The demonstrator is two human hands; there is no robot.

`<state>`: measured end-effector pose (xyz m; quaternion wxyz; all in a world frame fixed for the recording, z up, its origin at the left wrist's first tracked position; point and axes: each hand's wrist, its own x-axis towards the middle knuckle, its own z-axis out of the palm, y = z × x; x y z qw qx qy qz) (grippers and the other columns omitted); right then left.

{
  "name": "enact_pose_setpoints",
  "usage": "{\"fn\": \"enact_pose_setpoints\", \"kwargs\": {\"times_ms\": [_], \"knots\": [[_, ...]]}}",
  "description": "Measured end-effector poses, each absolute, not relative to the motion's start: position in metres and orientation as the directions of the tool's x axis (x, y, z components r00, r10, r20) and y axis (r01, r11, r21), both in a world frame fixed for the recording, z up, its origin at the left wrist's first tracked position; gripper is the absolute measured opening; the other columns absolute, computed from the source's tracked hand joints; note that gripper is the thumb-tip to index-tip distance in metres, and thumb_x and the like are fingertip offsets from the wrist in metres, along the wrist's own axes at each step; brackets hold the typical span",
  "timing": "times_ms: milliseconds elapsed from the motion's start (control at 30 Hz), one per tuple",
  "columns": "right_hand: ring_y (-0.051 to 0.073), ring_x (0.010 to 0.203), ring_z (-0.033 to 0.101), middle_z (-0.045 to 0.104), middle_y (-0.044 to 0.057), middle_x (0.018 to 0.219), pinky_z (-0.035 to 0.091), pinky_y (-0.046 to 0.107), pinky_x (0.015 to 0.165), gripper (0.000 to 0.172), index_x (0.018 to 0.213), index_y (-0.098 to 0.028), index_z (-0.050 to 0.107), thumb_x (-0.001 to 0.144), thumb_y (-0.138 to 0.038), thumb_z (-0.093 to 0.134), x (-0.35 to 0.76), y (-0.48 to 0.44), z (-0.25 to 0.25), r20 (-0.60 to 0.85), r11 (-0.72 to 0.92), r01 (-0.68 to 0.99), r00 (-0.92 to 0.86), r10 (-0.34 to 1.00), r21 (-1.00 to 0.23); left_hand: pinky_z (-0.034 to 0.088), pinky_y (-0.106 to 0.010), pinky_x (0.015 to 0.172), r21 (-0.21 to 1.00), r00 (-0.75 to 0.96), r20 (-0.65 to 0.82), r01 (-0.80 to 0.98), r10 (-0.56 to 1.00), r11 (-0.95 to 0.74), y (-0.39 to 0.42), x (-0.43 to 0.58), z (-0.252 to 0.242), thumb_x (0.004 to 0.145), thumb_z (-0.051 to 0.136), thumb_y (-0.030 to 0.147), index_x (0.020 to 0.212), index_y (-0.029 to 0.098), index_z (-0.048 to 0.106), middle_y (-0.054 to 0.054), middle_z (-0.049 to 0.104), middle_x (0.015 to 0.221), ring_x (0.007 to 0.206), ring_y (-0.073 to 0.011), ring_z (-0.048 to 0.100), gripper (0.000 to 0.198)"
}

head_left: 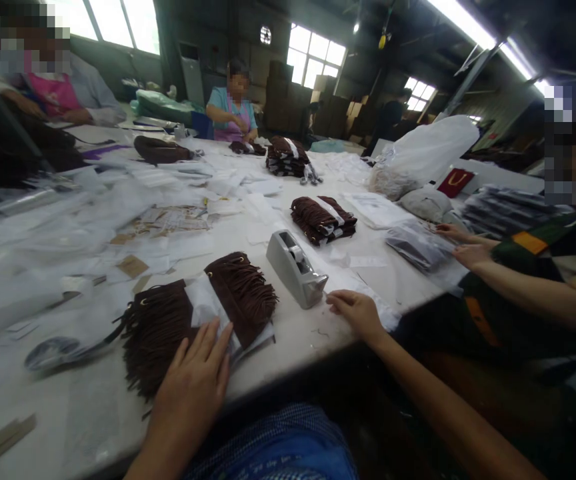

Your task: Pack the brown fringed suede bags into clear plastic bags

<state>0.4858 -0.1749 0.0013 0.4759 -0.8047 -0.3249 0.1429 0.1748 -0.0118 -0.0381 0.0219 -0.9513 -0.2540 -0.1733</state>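
A dark brown fringed suede piece (243,293) with metal eyelets lies on the table, a band of white paper (203,300) around its middle. My left hand (195,373) rests flat on its near edge, over the paper band, fingers stretched out. To the right stands a grey tape dispenser (295,270), its cutting end toward me. At that end my right hand (358,313) pinches the tape's end between thumb and fingers; the clear tape itself barely shows. A dark strap with a plastic-wrapped end (53,353) trails left from the fringed piece.
Behind the dispenser sit stacked banded fringed pieces (323,219), with another stack (288,158) farther back. Plastic bags and paper sheets (153,180) cover the table's left. At right, a co-worker's hands (468,250) handle a plastic-bagged item (418,247). Other people work across the table.
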Motion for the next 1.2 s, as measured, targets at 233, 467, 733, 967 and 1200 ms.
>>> {"fn": "enact_pose_setpoints", "kwargs": {"times_ms": [233, 467, 733, 967, 1200], "knots": [[0.015, 0.083, 0.070, 0.076, 0.002, 0.096, 0.052, 0.025, 0.073, 0.019, 0.099, -0.023, 0.072, 0.094, -0.016, 0.055, 0.471, -0.158, 0.069, 0.395, 0.213, 0.974, -0.167, 0.904, -0.075, 0.043, -0.052, 0.104, 0.103, 0.793, 0.334, 0.506, 0.509, -0.856, -0.016, 0.178, -0.030, 0.092, 0.041, 0.020, 0.138, 0.014, 0.054, -0.015, 0.050, 0.145, 0.130, -0.0312, 0.052, 0.048], [0.013, 0.076, 0.064, 0.073, 0.001, 0.085, 0.040, 0.024, 0.060, 0.021, 0.090, -0.023, 0.070, 0.097, -0.031, 0.052, 0.420, -0.031, 0.102, 0.088, 0.617, 0.784, -0.621, 0.779, 0.069, 0.042, -0.050, 0.107, 0.166, 0.761, 0.293, 0.556, 0.579, -0.815, -0.021, 0.179, -0.023, 0.092, 0.045, 0.020, 0.138, 0.019, 0.053, -0.013, 0.048, 0.147, 0.133, -0.0291, 0.048, 0.047], [0.014, 0.073, 0.061, 0.073, 0.001, 0.088, 0.030, 0.026, 0.056, 0.020, 0.085, -0.024, 0.071, 0.092, -0.039, 0.061, 0.368, 0.092, 0.096, -0.273, 0.743, 0.665, -0.703, 0.656, 0.074, 0.041, -0.053, 0.108, 0.258, 0.743, 0.287, 0.547, 0.604, -0.796, -0.020, 0.179, -0.025, 0.091, 0.046, 0.021, 0.139, 0.021, 0.052, -0.013, 0.047, 0.148, 0.135, -0.0297, 0.047, 0.049], [0.016, 0.072, 0.062, 0.074, 0.001, 0.082, 0.028, 0.027, 0.057, 0.017, 0.083, -0.026, 0.075, 0.083, -0.043, 0.071, 0.357, 0.150, 0.075, -0.422, 0.788, 0.606, -0.690, 0.588, 0.108, 0.040, -0.054, 0.108, 0.265, 0.764, 0.276, 0.524, 0.584, -0.810, -0.019, 0.179, -0.031, 0.091, 0.046, 0.022, 0.140, 0.019, 0.050, -0.015, 0.044, 0.149, 0.136, -0.0317, 0.044, 0.050], [0.019, 0.074, 0.062, 0.074, 0.004, 0.083, 0.033, 0.026, 0.061, 0.049, 0.093, -0.022, 0.073, 0.063, -0.061, 0.080, 0.352, 0.177, 0.064, -0.443, 0.737, 0.672, -0.639, 0.628, 0.076, 0.037, -0.053, 0.110, 0.268, 0.775, 0.256, 0.517, 0.578, -0.813, -0.019, 0.178, -0.037, 0.089, 0.047, 0.021, 0.144, 0.020, 0.044, -0.014, 0.040, 0.152, 0.141, -0.0311, 0.037, 0.055]]}}
